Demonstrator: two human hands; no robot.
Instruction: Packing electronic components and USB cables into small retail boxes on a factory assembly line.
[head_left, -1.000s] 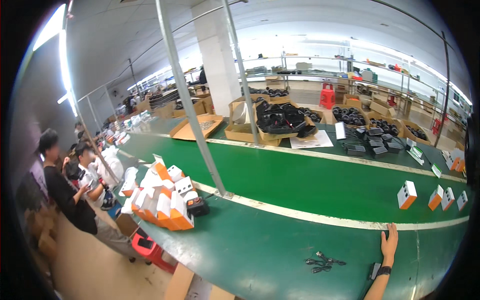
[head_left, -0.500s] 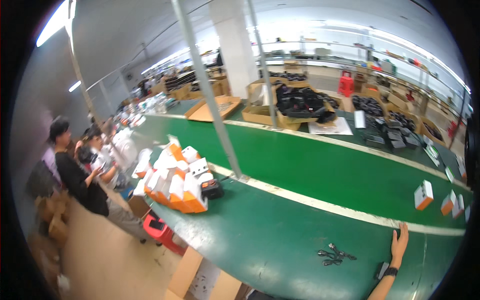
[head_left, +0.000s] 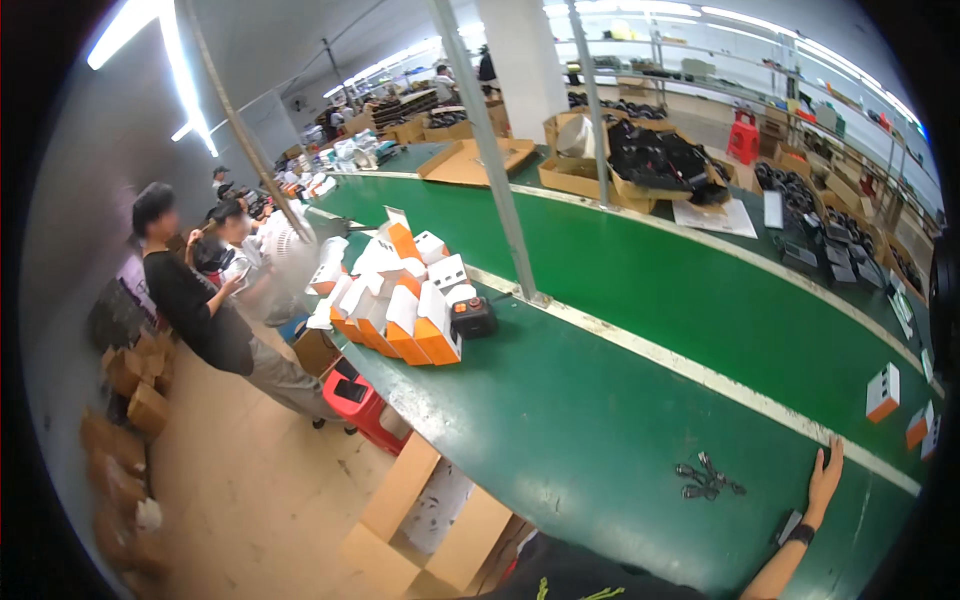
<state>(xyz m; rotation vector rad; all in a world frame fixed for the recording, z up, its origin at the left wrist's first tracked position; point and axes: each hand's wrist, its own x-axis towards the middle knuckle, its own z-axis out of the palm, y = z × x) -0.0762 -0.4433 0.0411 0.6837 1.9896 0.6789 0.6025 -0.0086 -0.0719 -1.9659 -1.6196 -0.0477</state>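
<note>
My right hand (head_left: 826,476) lies flat on the green table (head_left: 600,420) at the lower right, fingers apart and holding nothing, with a dark band on the wrist. A small pile of dark metal parts (head_left: 705,478) sits just to its left, not touching it. A small dark flat object (head_left: 788,525) lies beside my wrist. My left hand is out of the picture.
Several orange and white boxes (head_left: 400,300) are stacked at the table's left end beside a black device (head_left: 472,318). More such boxes (head_left: 882,392) stand on the green belt at right. A slanted metal pole (head_left: 490,160) stands mid-table. People (head_left: 190,300) stand at left near a red stool (head_left: 360,400).
The view has swung, so the stacked boxes and the people now sit nearer the middle. My right hand stays flat on the table in the same spot.
</note>
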